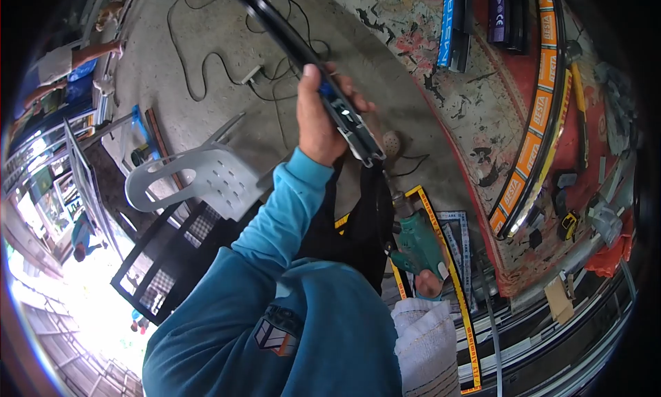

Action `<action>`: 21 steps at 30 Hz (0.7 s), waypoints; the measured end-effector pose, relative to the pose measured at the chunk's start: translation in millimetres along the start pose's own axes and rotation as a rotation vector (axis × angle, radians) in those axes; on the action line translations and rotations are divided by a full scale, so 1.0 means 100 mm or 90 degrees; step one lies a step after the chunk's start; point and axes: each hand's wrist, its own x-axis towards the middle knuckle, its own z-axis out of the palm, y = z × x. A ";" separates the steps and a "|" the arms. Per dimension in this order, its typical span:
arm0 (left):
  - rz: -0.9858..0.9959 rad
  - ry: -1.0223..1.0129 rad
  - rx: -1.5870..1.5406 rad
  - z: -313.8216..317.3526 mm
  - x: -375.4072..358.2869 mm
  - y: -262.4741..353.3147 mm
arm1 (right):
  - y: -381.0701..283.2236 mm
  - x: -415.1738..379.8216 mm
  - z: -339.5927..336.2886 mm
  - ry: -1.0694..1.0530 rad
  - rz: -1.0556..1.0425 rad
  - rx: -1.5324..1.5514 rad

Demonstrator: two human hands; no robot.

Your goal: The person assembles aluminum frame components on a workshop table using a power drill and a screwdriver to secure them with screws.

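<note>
My left hand [322,115] is closed around a long black metal profile [292,46], raised at a slant in front of me. The profile's cut end, with an open hollow section and pale metal edges, points down toward my legs. Low at my right side, my right hand [428,285] grips the handle of a green power drill [414,242]. The drill's chuck points away from me, apart from the profile. Most of my right hand's fingers are hidden by the drill and a white towel [425,342].
A grey plastic chair [206,180] stands at left. Cables and a power strip [253,74] lie on the concrete floor. At right, a worktable with worn red cloth [475,183] bears orange-labelled strips [529,149], a hammer [577,97] and a tape measure [569,226]. Yellow-taped frames [460,300] lean beside me.
</note>
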 end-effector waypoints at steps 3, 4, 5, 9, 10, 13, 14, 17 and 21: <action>0.037 -0.006 -0.004 0.04 -0.10 0.47 | -0.17 -0.11 0.02 -0.035 -0.008 -0.121; 0.049 -0.016 -0.014 0.06 -0.16 0.65 | -0.26 -0.14 0.06 -0.072 -0.014 -0.186; 0.059 -0.045 -0.023 0.08 -0.23 0.82 | -0.36 -0.19 0.13 -0.084 -0.017 -0.175; 0.067 -0.280 -0.131 0.27 -0.51 1.50 | -0.76 -0.35 0.41 -0.143 -0.063 -0.215; 0.081 -0.294 -0.122 0.39 -0.62 1.65 | -0.87 -0.41 0.46 -0.155 -0.079 -0.207; 0.143 -0.272 -0.177 0.80 -0.95 2.08 | -1.25 -0.55 0.65 -0.216 -0.125 -0.209; 0.158 -0.287 -0.167 0.88 -1.03 2.23 | -1.40 -0.61 0.71 -0.230 -0.142 -0.201; 0.179 -0.299 -0.248 1.14 -1.25 2.65 | -1.72 -0.80 0.83 -0.275 -0.162 -0.200; 0.190 -0.343 -0.275 1.39 -1.54 3.05 | -1.91 -1.03 0.98 -0.239 -0.326 -0.280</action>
